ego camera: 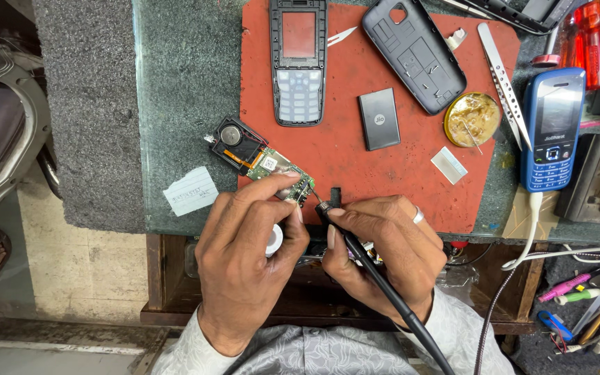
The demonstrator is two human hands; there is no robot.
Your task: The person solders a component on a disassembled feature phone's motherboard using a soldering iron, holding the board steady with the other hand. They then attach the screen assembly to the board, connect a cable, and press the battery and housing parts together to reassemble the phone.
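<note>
The left hand (244, 253) is curled closed, its fingertips pressing down on the near end of a small green phone circuit board (280, 171) with a black speaker module at its far end, and a small white round spool (273, 241) is tucked between its thumb and palm. The right hand (383, 253), a silver ring on one finger, is wrapped in a pen-like grip around a black soldering iron (366, 267), whose thin tip (316, 198) meets the near edge of the circuit board just beside the left fingertips; its black cable runs back toward the person's pale patterned sleeves. The circuit board lies at the near left corner of a red rubber work mat (355, 167), partly overhanging onto the dark green speckled stone surface (182, 76). Just left of the board on the surface is a small white paper slip (190, 191). Farther back on the mat lie a black phone front frame with a grey keypad (299, 59), a black phone back cover (413, 52), a flat black rectangular battery (378, 118), a round brass-coloured tin of flux (471, 119) and a small silvery rectangular piece (448, 165). Long metal tweezers (501, 83) lie along the mat's right edge, and a blue keypad phone (553, 128) rests beside them with a white cable (530, 232) plugged into its near end.
</note>
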